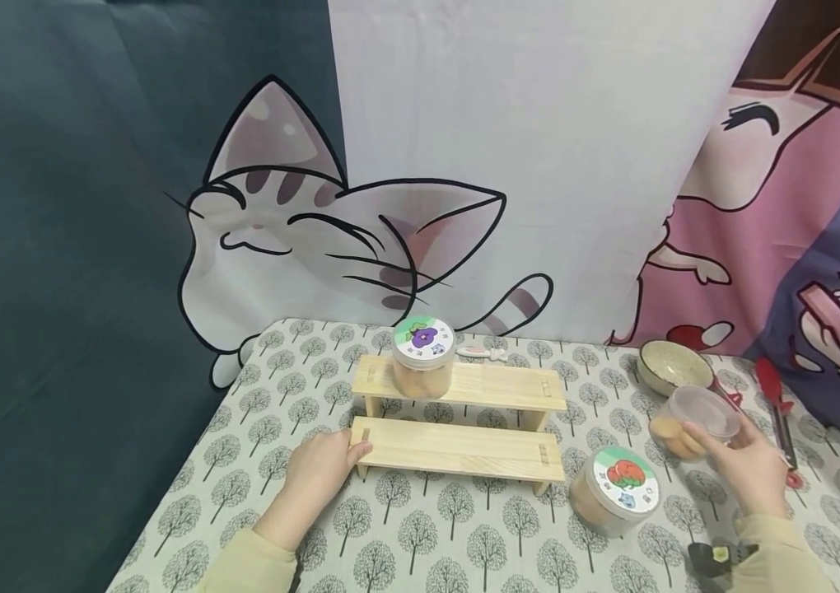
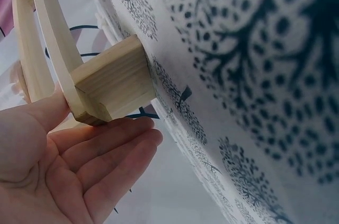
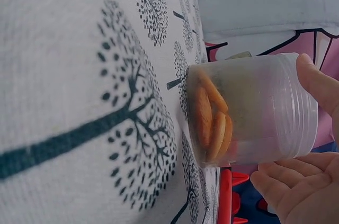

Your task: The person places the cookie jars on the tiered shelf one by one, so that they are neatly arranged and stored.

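Note:
A two-step wooden rack [image 1: 457, 449] stands in the middle of the table. My left hand [image 1: 319, 469] holds the left end of its lower step, thumb on top and fingers against the end in the left wrist view. At the right, my right hand [image 1: 753, 469] grips a clear plastic jar [image 1: 687, 424] near its top, between thumb and fingers. Several orange-brown pieces [image 3: 212, 118] lie in the bottom of this jar. A jar with a purple-vegetable picture on its lid [image 1: 423, 358] sits on the upper step, toward the left.
Between the rack and my right hand stands a jar with a tomato picture on its lid [image 1: 616, 490]. Behind the held jar is a speckled bowl [image 1: 675, 368]. Red utensils [image 1: 772, 387] lie at the far right, and a small pale-handled tool [image 1: 482, 353] behind the rack.

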A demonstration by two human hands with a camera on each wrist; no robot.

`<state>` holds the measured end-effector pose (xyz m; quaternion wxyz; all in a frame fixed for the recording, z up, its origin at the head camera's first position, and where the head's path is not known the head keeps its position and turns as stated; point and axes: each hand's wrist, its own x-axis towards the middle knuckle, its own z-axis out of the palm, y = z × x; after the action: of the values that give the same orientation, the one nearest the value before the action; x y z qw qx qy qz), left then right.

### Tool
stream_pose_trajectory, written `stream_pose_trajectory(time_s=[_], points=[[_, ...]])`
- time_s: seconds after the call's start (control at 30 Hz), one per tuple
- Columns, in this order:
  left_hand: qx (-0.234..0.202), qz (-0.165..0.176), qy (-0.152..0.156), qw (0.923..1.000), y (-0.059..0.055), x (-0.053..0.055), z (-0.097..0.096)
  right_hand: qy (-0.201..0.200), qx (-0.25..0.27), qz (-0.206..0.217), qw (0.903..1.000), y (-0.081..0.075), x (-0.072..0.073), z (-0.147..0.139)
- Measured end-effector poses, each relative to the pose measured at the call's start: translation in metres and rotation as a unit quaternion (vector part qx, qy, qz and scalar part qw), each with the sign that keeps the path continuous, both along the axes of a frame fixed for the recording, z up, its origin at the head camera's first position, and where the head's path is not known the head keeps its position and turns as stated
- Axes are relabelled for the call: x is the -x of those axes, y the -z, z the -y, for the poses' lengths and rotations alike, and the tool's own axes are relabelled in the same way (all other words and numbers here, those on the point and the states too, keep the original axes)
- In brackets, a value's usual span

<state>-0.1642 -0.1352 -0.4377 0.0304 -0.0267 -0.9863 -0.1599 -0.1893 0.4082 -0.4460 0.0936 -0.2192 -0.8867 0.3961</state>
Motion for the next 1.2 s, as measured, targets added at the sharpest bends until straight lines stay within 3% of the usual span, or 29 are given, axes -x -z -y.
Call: stream_pose_trajectory(time_s=[0.67, 1.2], points=[[-0.005, 0.018, -0.004, 0.9998, -0.001, -0.001, 0.000, 0.009, 0.002, 0.008, 0.9999, -0.003, -0.004, 0.002], [-0.001, 0.010, -0.001, 0.9999, 0.001, -0.001, 0.001, 0.006, 0.005, -0.025, 0.9997, -0.010, -0.013, 0.009]])
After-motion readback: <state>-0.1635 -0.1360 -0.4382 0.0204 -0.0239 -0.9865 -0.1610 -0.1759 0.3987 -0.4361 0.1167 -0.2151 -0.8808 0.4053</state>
